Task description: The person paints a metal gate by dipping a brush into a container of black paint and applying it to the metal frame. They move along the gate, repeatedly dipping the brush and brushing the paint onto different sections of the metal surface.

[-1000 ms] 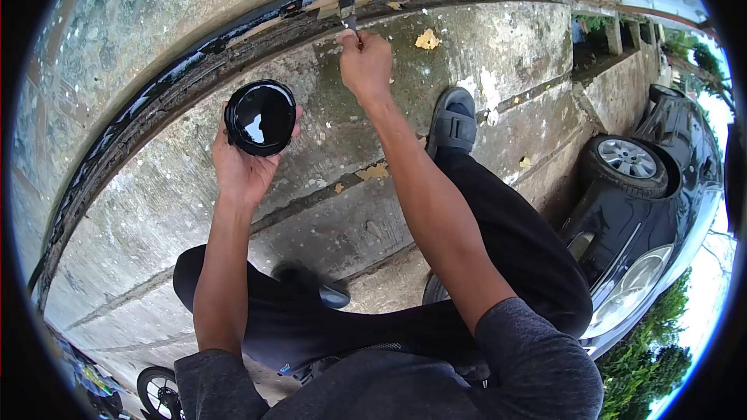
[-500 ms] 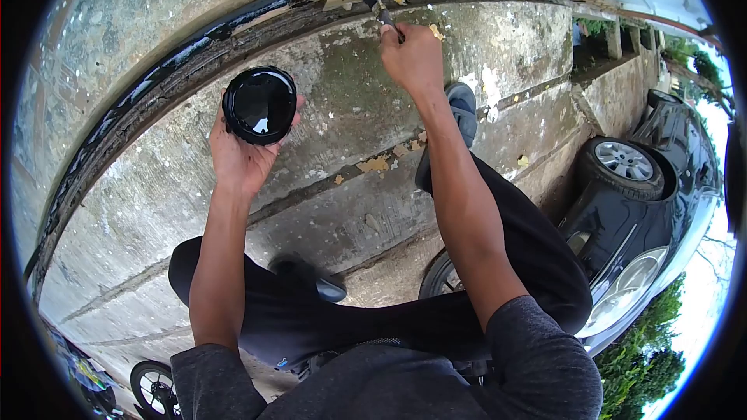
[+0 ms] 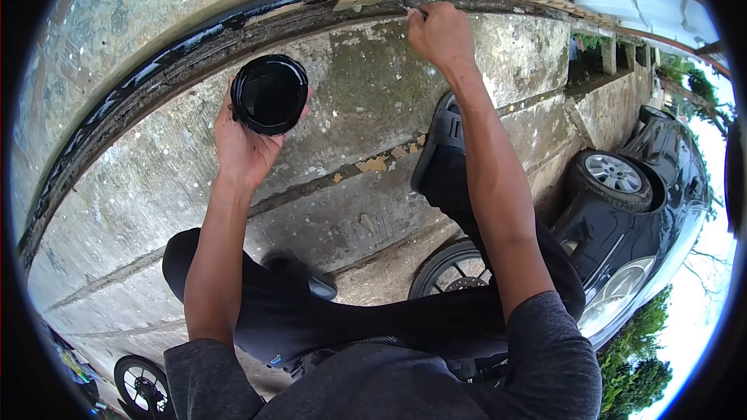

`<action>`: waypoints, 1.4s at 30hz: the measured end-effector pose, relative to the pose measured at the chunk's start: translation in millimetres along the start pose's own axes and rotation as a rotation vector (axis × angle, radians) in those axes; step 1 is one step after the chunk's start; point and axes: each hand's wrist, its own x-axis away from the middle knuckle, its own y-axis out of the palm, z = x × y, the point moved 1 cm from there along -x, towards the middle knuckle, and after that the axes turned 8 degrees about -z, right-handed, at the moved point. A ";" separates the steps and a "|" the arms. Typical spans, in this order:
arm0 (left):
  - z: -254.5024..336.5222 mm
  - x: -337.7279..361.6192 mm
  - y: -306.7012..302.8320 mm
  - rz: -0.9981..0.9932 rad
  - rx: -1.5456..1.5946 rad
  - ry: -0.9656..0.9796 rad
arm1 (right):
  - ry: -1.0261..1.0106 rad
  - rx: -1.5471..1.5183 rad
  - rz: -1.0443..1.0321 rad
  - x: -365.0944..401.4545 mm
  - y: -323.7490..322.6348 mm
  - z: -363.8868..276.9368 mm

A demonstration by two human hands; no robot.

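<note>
My left hand (image 3: 247,148) holds a round container of glossy black paint (image 3: 269,95) from below, its fingers around the sides. Higher up and to the right, my right hand (image 3: 443,35) is closed on the handle of a paintbrush (image 3: 405,0). The dark bristles touch the long wooden beam (image 3: 342,5) at the top. Wet black paint covers the beam's upper edge to the left of the brush, while bare brown wood shows to the right of it.
A concrete surface (image 3: 373,101) with flaking patches lies beyond my knees. A dark car (image 3: 622,225) stands at the right. Spoked wheels (image 3: 453,274) show near my right leg and at the lower left. My sandaled feet rest below the beam.
My right hand and the brush have moved right along the beam. My left hand has shifted slightly up and right with the container. The view has shifted a little.
</note>
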 end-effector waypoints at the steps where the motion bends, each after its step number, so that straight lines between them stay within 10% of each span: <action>1: 0.1 0.2 -1.1 -0.015 0.001 0.001 | 0.011 -0.003 -0.011 0.7 1.7 -0.4; 42: 6.1 12.4 2.6 -0.023 0.024 0.023 | 0.261 -0.263 0.122 39.2 56.6 -67.7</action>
